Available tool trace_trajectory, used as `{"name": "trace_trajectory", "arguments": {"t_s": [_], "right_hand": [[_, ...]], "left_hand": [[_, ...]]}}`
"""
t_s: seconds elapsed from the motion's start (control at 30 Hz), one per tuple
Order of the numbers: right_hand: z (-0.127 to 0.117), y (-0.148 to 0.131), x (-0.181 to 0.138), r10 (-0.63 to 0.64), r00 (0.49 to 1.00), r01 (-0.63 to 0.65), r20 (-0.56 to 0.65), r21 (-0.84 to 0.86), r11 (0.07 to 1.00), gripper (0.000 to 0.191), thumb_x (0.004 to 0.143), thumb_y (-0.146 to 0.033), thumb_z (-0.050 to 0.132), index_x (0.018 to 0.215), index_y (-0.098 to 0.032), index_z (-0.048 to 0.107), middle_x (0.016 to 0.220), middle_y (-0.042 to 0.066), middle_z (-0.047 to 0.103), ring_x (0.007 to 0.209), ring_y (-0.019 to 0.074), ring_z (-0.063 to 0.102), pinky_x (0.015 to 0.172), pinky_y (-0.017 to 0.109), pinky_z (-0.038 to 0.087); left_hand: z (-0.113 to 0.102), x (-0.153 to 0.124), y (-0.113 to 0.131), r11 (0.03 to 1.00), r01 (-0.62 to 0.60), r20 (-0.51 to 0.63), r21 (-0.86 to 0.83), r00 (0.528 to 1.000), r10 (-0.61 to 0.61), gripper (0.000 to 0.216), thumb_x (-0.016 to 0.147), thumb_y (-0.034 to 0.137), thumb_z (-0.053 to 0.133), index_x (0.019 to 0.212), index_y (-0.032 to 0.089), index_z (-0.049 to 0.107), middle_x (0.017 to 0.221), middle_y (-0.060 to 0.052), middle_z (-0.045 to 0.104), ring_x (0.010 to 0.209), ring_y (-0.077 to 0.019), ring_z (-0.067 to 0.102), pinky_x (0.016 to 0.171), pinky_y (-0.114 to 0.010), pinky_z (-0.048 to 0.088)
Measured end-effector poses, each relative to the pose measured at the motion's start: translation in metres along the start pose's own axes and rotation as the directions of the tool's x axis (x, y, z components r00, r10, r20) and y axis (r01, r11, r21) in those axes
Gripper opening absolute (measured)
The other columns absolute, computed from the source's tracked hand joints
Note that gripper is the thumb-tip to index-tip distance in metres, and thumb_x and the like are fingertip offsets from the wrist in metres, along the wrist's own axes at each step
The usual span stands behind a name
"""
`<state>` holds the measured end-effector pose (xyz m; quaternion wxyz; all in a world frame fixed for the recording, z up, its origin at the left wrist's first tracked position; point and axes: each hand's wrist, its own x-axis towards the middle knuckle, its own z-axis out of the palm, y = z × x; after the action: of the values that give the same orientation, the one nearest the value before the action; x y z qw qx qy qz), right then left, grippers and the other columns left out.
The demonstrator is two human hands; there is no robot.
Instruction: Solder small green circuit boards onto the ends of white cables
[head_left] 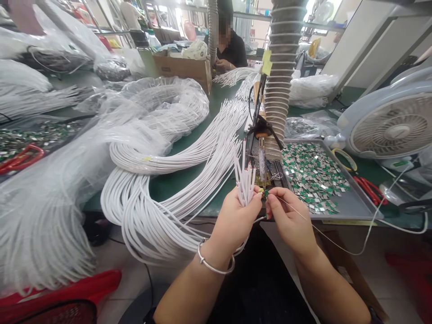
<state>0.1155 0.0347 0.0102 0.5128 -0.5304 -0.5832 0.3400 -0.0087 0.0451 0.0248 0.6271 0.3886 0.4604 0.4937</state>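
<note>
My left hand is closed around a bunch of white cables whose stripped ends point upward. Between thumb and fingers my right hand pinches a small green circuit board, close to the left fingertips. A thin solder wire runs from the right hand toward the right. Just above both hands, a soldering iron hangs tip down in a black holder. Whether the board touches the iron's tip or a cable end, I cannot tell.
Long bundles of white cable lie to the left, some in plastic bags. At right, a grey tray holds many small boards, beside red-handled scissors and a fan. A ribbed duct stands ahead; a co-worker sits opposite.
</note>
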Motion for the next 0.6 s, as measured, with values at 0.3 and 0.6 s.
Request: {"name": "trace_trajectory", "arguments": {"t_s": [0.3, 0.6], "right_hand": [[0.0006, -0.0031, 0.0004, 0.007, 1.000, -0.007, 0.006, 0.020, 1.000, 0.012, 0.084, -0.030, 0.052, 0.082, -0.019, 0.055, 0.055, -0.005, 0.054, 0.045, 0.0075, 0.052, 0.045, 0.018, 0.046], [0.0013, 0.0048, -0.0023, 0.031, 0.999, -0.032, 0.023, 0.053, 0.998, 0.013, 0.084, -0.031, 0.053, 0.083, -0.019, 0.055, 0.056, -0.005, 0.053, 0.045, 0.0069, 0.052, 0.046, 0.018, 0.047]], "left_hand": [[-0.0005, 0.0002, 0.0008, 1.000, -0.020, 0.004, 0.022, 1.000, 0.019, 0.016, 0.070, 0.027, 0.065, 0.079, 0.013, 0.062, 0.051, 0.007, 0.043, 0.046, -0.0066, 0.038, 0.047, -0.020, 0.035], [-0.0019, 0.0009, -0.0041, 0.998, -0.025, 0.004, 0.064, 1.000, 0.024, 0.017, 0.071, 0.027, 0.064, 0.079, 0.013, 0.062, 0.052, 0.005, 0.045, 0.048, -0.0075, 0.041, 0.047, -0.020, 0.036]]}}
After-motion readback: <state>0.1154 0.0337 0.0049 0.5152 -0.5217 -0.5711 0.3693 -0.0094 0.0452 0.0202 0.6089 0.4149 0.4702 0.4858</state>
